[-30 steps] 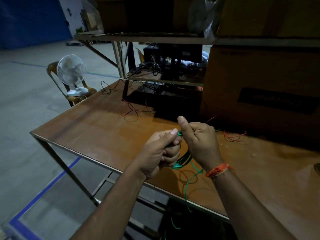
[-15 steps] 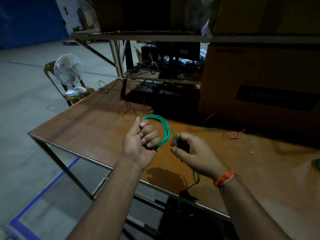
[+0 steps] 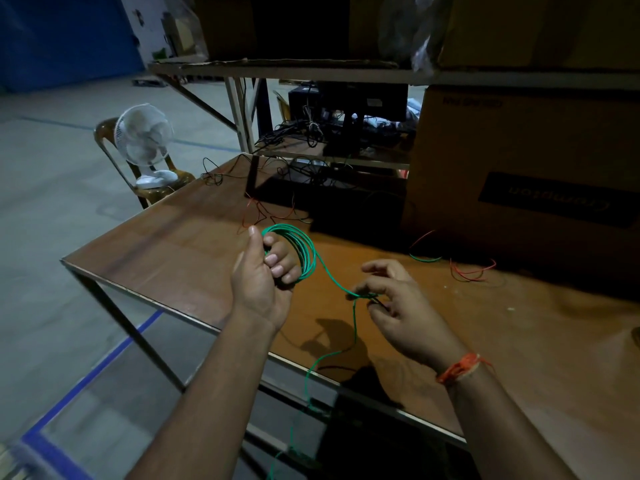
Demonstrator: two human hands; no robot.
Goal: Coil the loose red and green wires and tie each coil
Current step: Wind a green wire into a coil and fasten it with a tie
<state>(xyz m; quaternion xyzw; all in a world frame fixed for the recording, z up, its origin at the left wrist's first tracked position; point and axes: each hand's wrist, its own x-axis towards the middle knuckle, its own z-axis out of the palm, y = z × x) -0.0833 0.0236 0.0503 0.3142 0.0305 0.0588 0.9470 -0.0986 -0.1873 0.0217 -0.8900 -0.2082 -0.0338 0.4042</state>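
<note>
- The left hand (image 3: 265, 282) is raised palm-up over the near-left part of the tabletop (image 3: 180, 251), its fingers curled through the green wire coil (image 3: 300, 252) and gripping it, thumb straight up.
- The coil stands as several loops round those fingers, above the wood rather than lying on it.
- One green strand runs from the coil down to the right hand (image 3: 398, 310), which pinches it between thumb and forefinger; the other fingers are spread loosely.
- Below that pinch the green wire tail (image 3: 311, 368) drops across the tabletop's near edge and hangs toward the floor (image 3: 52, 237).
- An orange thread band (image 3: 459, 368) sits on the right wrist.
- The tabletop is brown wood on a metal frame; its left corner and near edge are in view, with bare wood between the hands and the far clutter.
- Loose red wires (image 3: 266, 213) lie beyond the coil, near a dark box; more red and green wire pieces (image 3: 464, 268) lie to the right, in front of a large cardboard box (image 3: 519, 150).
- Behind stands a metal shelf rack (image 3: 277, 72) with black cables and equipment.
- Left of the tabletop is open concrete floor with a blue tape line (image 3: 104, 362), and a white fan (image 3: 145, 136) rests on a chair (image 3: 162, 190).
</note>
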